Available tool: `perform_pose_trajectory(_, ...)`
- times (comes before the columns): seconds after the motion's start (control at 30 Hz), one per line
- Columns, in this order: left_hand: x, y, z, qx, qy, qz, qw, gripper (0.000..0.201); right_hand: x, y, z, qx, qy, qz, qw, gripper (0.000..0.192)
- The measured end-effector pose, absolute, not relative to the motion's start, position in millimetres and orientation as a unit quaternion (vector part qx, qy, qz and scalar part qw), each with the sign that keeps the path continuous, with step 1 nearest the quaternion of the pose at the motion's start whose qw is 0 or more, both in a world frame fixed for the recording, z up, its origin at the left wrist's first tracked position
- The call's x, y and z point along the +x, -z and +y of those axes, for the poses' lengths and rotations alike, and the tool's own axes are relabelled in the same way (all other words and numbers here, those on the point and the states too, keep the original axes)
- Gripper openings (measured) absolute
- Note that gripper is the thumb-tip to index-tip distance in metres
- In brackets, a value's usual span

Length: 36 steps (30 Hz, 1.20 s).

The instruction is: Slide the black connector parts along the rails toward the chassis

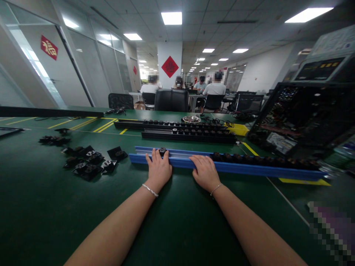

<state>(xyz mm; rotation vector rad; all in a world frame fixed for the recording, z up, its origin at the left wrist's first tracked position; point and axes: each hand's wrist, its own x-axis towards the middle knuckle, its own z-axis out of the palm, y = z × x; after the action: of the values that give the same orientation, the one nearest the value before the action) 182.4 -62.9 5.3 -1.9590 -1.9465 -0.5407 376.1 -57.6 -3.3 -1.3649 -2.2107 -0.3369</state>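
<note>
A long blue rail with a channel along its top lies across the green table in front of me. My left hand is at its left part, with thumb and forefinger closed about a small black part in the channel; the other fingers reach over the rail. My right hand grips the rail near its middle, fingers bent over the near wall and thumb at the front. To the right of that hand, a row of black parts sits in the channel.
Loose black pieces lie in a heap at the left. Two black rails with parts in them stand beyond the blue one, near a round metal dish. An opened computer case stands at the right. Several people sit in the background.
</note>
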Motion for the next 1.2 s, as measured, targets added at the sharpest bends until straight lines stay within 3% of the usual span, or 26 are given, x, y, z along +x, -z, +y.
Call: perform_pose_trajectory(1.2,164.2,-7.1,-55.5,-0.619,0.225,-0.737,0.155,0.046,378.2,3.7,-57.7,-0.504,0.122,-0.815,0.26,0.044)
